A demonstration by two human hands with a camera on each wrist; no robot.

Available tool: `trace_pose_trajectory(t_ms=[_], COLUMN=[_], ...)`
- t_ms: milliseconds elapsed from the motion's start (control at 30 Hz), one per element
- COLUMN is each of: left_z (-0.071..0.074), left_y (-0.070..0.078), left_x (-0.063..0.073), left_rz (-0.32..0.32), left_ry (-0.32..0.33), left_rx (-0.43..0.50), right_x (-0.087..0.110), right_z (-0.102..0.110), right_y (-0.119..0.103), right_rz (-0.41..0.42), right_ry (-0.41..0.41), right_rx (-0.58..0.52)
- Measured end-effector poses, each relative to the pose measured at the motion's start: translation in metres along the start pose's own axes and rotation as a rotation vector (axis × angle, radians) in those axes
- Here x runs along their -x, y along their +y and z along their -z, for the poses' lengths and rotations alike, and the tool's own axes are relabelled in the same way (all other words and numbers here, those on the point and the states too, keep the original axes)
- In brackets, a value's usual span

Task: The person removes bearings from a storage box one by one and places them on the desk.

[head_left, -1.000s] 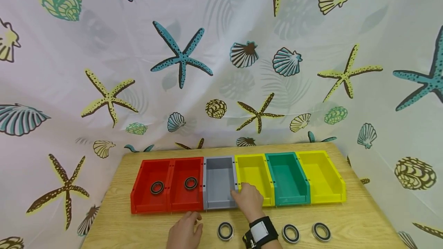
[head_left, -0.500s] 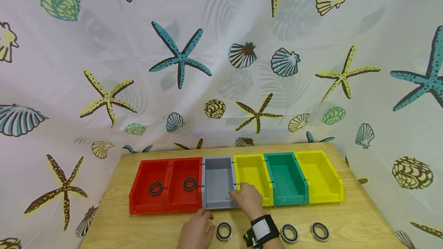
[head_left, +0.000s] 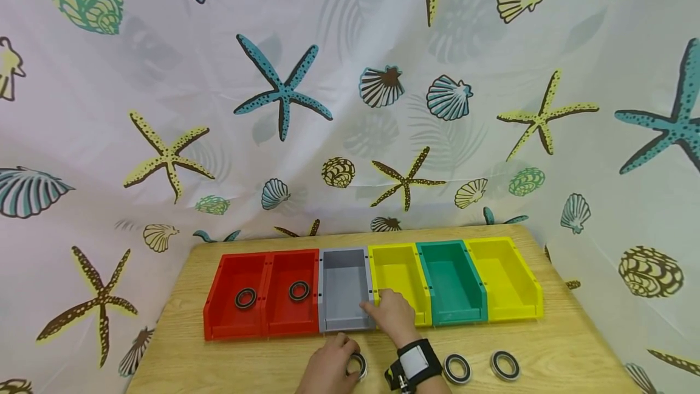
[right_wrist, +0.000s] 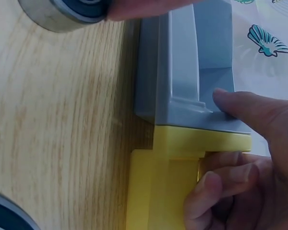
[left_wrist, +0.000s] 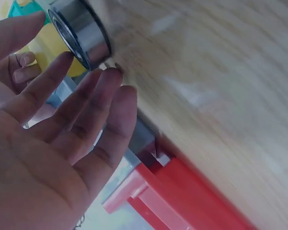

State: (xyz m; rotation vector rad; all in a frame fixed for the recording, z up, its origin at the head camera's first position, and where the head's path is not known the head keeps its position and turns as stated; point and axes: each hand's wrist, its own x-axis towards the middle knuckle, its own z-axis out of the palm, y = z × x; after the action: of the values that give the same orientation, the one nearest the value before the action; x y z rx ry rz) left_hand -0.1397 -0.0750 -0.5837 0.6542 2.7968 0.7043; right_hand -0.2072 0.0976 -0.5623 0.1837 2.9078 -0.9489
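Note:
My left hand (head_left: 330,365) is at a metal ball bearing (left_wrist: 97,40) with dark seals, on the wood table before the grey bin (head_left: 346,287). In the left wrist view its fingers are nearly straight, the index fingertip right at the bearing's rim and the thumb across from it. In the head view this hand covers the bearing's left part. My right hand (head_left: 395,318) grips the adjoining side walls of the grey bin and the yellow bin (head_left: 398,278). Its thumb is inside the grey bin and its fingers curl in the yellow one.
Two red bins (head_left: 240,324) at left each hold a bearing. A green bin (head_left: 452,287) and another yellow bin (head_left: 503,278) continue the row rightward. Two bearings, a nearer one (head_left: 447,369) and another (head_left: 494,365), lie right of my right wrist. Patterned curtain (head_left: 350,138) hangs behind.
My left hand has moved right across the table front to the bearing, which it now partly covers in the head view. The right hand keeps its place at the bins.

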Motion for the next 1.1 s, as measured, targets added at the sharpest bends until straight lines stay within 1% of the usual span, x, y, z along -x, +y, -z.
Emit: trace_pose_trajectory(t_ms=[67, 200, 500, 700, 867, 1000, 1100], left_z=[-0.0012, -0.0034, -0.0062, -0.0044, -0.0043, -0.0070, -0.0075], left_y=[0.0013, 0.0030, 0.0025, 0.0051, 0.0075, 0.0065, 0.0052], left_x=[-0.0008, -0.0026, -0.0053, -0.0058, -0.0055, -0.0059, -0.0067], left_rz=[-0.019, -0.026, -0.017, -0.005, -0.012, -0.030, -0.026], left_ry=[-0.006, -0.021, -0.026, -0.037, -0.050, -0.043, -0.052], left_rx=[-0.001, -0.012, -0.104, -0.137, -0.132, -0.117, -0.098], right_x=[-0.0004, -0.0006, -0.0020, -0.0028, -0.0034, -0.0034, -0.0032], right_z=[-0.0002, -0.0007, -0.0015, -0.0024, -0.0028, -0.0034, -0.0036], right_y=[-0.0003, -0.0003, 0.0014, 0.0029, 0.0034, 0.0037, 0.0036], right_rz=[-0.005, -0.007, -0.011, -0.002, -0.002, -0.009, -0.011], right_ry=[0.002, 0.006, -0.003, 0.008, 0.010, 0.005, 0.003], right_rx=[-0.002, 0.001, -0.008, -0.015, -0.013, -0.016, -0.021])
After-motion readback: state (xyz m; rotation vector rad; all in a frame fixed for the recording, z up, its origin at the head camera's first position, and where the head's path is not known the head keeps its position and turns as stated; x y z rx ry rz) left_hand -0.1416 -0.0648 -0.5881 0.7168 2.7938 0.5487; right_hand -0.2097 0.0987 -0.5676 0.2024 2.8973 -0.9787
